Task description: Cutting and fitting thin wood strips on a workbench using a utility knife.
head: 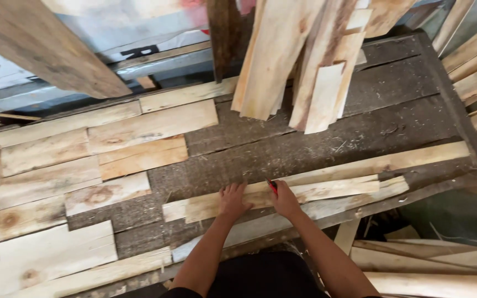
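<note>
Rough dark desk littered with offcuts. A pale strip lay long-axis left to right along the near edge. Left hand was flat, fingers spread, on its left end; right hand just beside, gripping a red pencil.

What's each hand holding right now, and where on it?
The right hand holds a small red pencil-like marker by its lower end, tip up. The left hand grips nothing; it lies flat on a long pale wooden slat.
</note>
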